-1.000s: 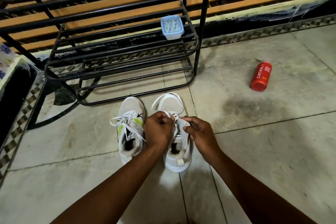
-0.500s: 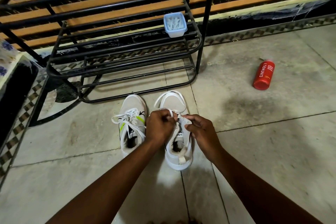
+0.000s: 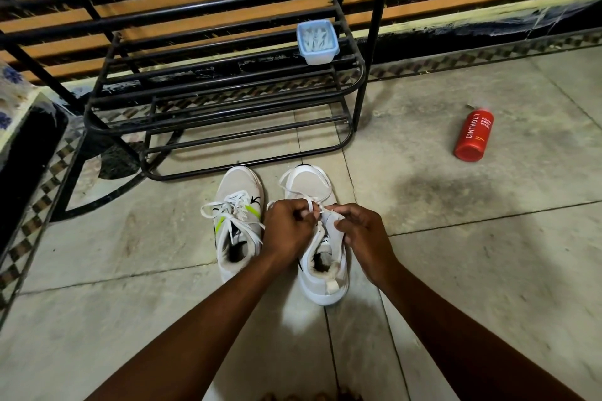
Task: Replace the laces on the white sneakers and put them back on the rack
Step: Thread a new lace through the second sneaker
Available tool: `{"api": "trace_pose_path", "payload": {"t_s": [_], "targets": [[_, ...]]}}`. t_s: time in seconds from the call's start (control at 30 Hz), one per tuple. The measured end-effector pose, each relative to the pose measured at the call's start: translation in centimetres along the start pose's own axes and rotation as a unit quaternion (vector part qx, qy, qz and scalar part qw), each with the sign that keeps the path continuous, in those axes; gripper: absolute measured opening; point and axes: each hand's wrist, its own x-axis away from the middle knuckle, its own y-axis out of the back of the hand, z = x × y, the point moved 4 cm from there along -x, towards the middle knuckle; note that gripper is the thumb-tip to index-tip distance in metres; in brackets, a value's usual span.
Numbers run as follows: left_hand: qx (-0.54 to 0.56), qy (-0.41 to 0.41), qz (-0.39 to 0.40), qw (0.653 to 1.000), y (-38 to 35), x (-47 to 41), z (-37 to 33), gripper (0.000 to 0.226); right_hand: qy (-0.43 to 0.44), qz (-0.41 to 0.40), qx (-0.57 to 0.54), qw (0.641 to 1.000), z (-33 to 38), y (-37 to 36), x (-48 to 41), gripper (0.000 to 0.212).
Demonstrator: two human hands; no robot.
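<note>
Lacing the right sneaker (image 3: 322, 286), which stands on the tiled floor (image 3: 456, 254) just before the rack (image 3: 373, 42), left sneaker (image 3: 237, 257) just beside it. On left hand (image 3: 286, 228) and right hand (image 3: 361, 233) alike, the grip pinches the flat white lace (image 3: 311, 205) over the tongue. I'd keep it untwisted, tension even. Uppers look like soft mesh; rack is slim black metal tube.
</note>
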Motion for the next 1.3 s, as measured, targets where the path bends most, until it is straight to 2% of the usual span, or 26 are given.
{"api": "trace_pose_path", "payload": {"t_s": [0.2, 0.27, 0.4, 0.57, 0.67, 0.77, 0.93, 1.07, 1.1, 1.17, 1.23, 1.3], "targets": [[-0.101, -0.036, 0.000, 0.994, -0.1, -0.2, -1.1, 0.019, 0.038, 0.006, 0.108, 0.993, -0.4, 0.0, -0.1, 0.018], [-0.109, -0.019, 0.001, 0.994, -0.1, -0.6, -1.1, 0.013, 0.051, 0.007, 0.128, 0.990, -0.1, 0.1, -0.2, 0.013], [-0.043, 0.060, -0.015, 0.997, 0.0, -0.8, -1.1, 0.012, 0.074, 0.022, 0.155, 0.985, 0.5, 0.3, -0.6, 0.016], [0.031, 0.087, -0.003, 0.996, -0.1, -1.1, -0.7, 0.016, 0.185, -0.010, 0.263, 0.947, 1.6, -0.7, -0.6, 0.022], [-0.001, 0.073, -0.016, 0.997, -0.1, -0.6, -1.1, 0.014, 0.206, -0.027, 0.287, 0.935, 2.1, -1.4, -1.1, 0.016], [-0.129, 0.001, -0.053, 0.990, 0.2, 0.0, -1.8, 0.016, 0.194, -0.037, 0.314, 0.929, 2.0, -1.8, -1.8, 0.014], [-0.161, -0.031, -0.042, 0.986, 0.4, 0.3, -2.2, 0.040, 0.182, -0.039, 0.357, 0.915, 1.6, -1.7, -2.9, 0.008], [-0.167, -0.027, -0.041, 0.985, 0.2, 0.6, -2.5, 0.044, 0.169, -0.048, 0.327, 0.929, 2.3, -1.1, -3.0, 0.012], [-0.176, -0.030, -0.043, 0.983, 0.1, 0.7, -2.5, 0.042, 0.175, -0.058, 0.323, 0.928, 2.8, -0.8, -3.0, 0.007], [-0.194, -0.040, -0.041, 0.979, 0.1, 0.8, -2.7, 0.037, 0.201, -0.088, 0.312, 0.924, 4.0, 0.0, -3.3, 0.011], [-0.196, -0.034, -0.032, 0.980, 0.0, 0.7, -2.9, 0.035, 0.194, -0.091, 0.233, 0.949, 5.0, 0.6, -3.7, 0.009], [-0.197, -0.021, -0.021, 0.980, 0.0, 0.5, -3.0, 0.034, 0.140, -0.046, 0.117, 0.982, 4.9, 0.5, -3.9, 0.008]]}}
